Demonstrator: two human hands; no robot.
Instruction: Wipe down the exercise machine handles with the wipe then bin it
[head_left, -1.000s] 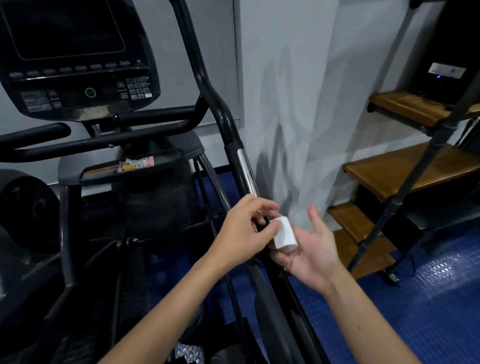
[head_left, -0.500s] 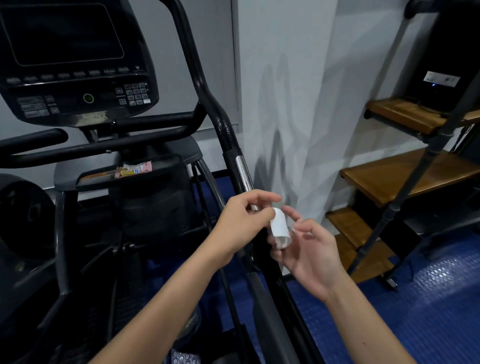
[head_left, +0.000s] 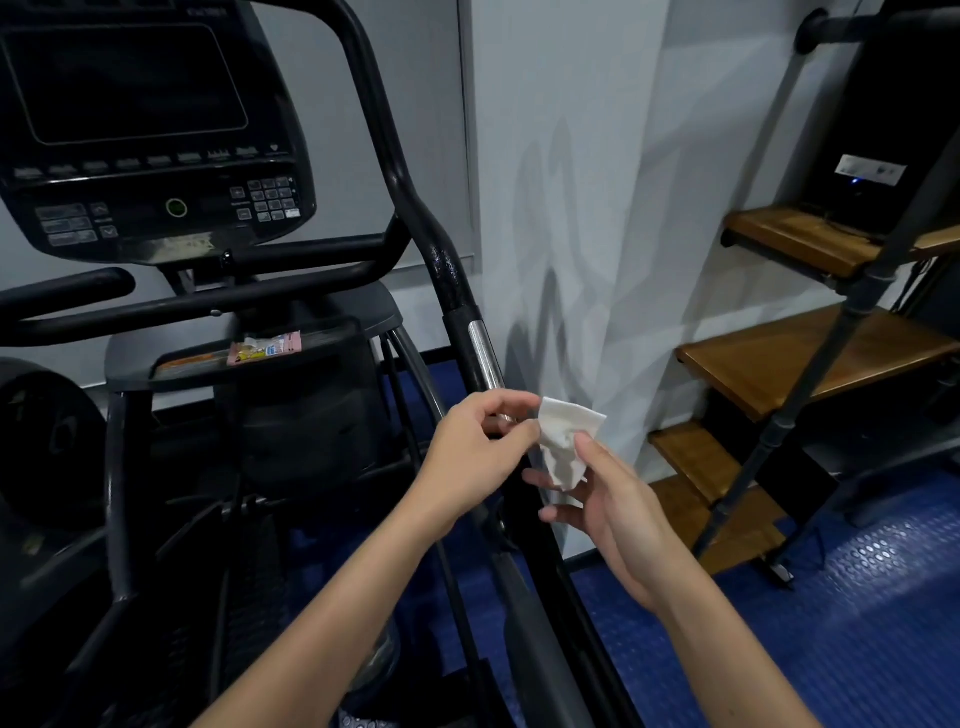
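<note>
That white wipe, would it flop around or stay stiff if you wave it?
The wipe probably flops: it sags and creases between the left hand and right hand. It likely weighs little, since fingertip pinches hold it. It looks thin, so it might tear.

I see a blue studded rubber floor (head_left: 857, 623) carrying the black exercise machine (head_left: 249, 426) on my left and a wooden shelf unit (head_left: 779, 364) on my right. Its top shelf bears a black device (head_left: 862, 197).
</note>
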